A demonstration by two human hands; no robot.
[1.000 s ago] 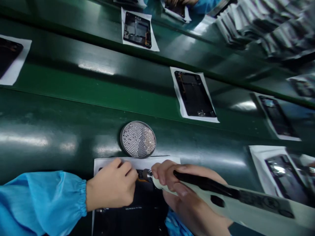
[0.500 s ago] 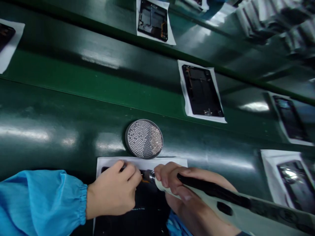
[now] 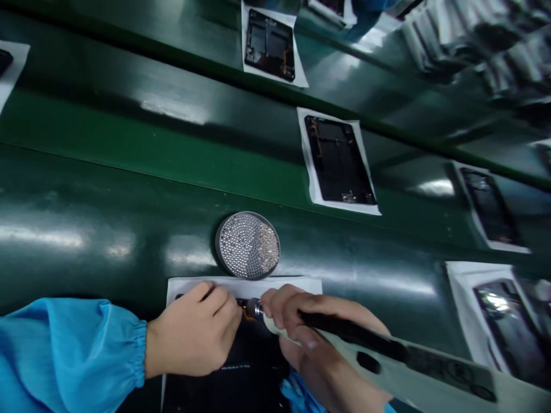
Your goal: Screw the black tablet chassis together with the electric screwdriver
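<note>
A black phone housing [image 3: 228, 378] lies on a white paper sheet [image 3: 241, 287] right in front of me. My left hand [image 3: 193, 332], in a blue sleeve, presses its fingers on the housing's upper edge. My right hand [image 3: 318, 344] grips a white and black electric screwdriver [image 3: 379, 361]. Its metal tip [image 3: 255, 308] sits at the housing beside an orange flex cable [image 3: 246, 312], between my hands. My fingers hide the exact contact point.
A round metal screw tray [image 3: 247, 245] stands just above the paper. Other phone housings on paper sheets, such as one [image 3: 338, 160], lie along the green conveyor belt [image 3: 107, 189]. A stack of silvery packaging [image 3: 473, 46] sits at the top right.
The whole scene has shifted slightly as my head moved. Both hands keep their hold, and the screwdriver tip stays at the same spot on the housing.
</note>
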